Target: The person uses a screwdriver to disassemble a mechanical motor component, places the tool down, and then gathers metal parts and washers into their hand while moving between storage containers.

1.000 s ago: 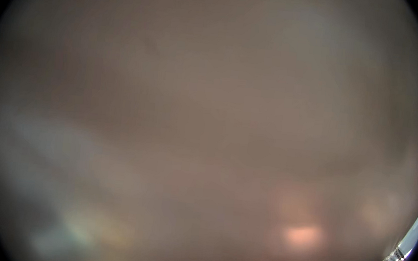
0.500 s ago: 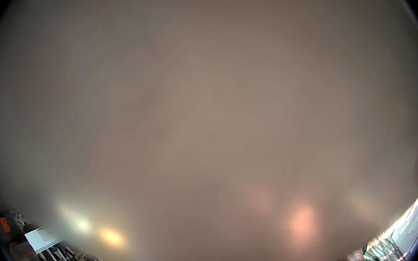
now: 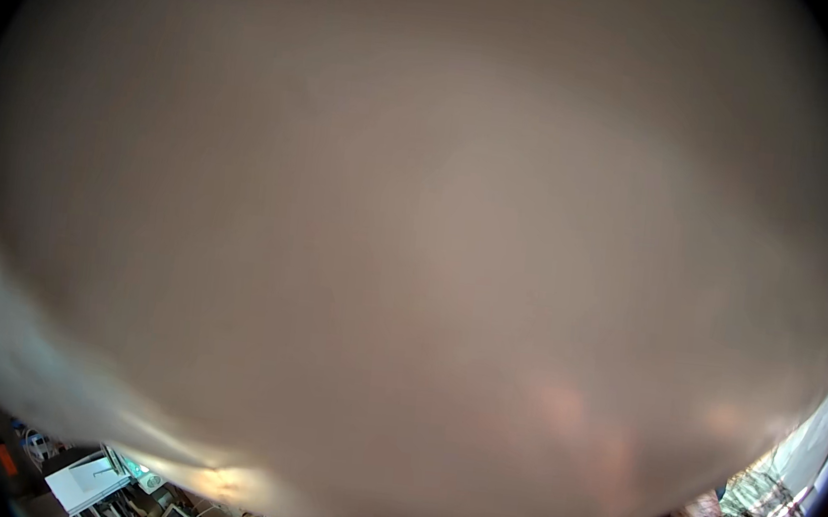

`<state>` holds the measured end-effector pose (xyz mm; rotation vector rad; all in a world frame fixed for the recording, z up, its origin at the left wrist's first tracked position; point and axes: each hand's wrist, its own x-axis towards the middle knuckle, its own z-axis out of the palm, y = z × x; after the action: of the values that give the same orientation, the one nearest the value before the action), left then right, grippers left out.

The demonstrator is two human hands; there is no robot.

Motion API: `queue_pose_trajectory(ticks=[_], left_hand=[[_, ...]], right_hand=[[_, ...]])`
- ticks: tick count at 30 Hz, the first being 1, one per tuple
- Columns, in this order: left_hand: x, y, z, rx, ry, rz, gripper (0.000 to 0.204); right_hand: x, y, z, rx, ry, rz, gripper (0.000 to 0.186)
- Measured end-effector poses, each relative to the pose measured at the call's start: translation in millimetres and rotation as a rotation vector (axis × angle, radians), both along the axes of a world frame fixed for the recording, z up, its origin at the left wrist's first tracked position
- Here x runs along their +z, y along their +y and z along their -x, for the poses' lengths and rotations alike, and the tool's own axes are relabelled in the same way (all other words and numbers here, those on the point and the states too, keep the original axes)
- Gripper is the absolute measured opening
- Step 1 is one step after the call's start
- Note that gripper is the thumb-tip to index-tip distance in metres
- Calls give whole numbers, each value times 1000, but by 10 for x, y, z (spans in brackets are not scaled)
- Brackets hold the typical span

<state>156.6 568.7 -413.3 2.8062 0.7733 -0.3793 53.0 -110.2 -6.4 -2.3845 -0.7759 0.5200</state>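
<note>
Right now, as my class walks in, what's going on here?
A blurred grey-brown surface, too close to the lens to identify, fills nearly the whole view. Neither of the person's hands can be clearly made out, so I can't tell what they are handling. Along the lower left rim sit a white flat rectangular thing and, left of it, a small orange patch, among clutter.

We observe a blurred grey-brown covering (image 3: 416, 239), apparently smooth and mostly matt, with a glossy sheen along its lower left margin; we cannot determine its material. Beyond it, we note a smooth, flat white panel (image 3: 81, 488), of paper or plastic, and pale patterned material (image 3: 758, 494), apparently cloth.
</note>
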Motion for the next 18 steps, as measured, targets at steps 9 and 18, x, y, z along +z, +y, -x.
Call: queue_pose_trajectory(ticks=[9, 18], left_hand=[[1468, -1710, 1382, -156, 49, 673, 53], [654, -596, 1704, 234, -115, 229, 54]], right_hand=[[-8, -18, -145, 44, 90, -176, 27], [46, -114, -113, 69, 103, -142, 29]])
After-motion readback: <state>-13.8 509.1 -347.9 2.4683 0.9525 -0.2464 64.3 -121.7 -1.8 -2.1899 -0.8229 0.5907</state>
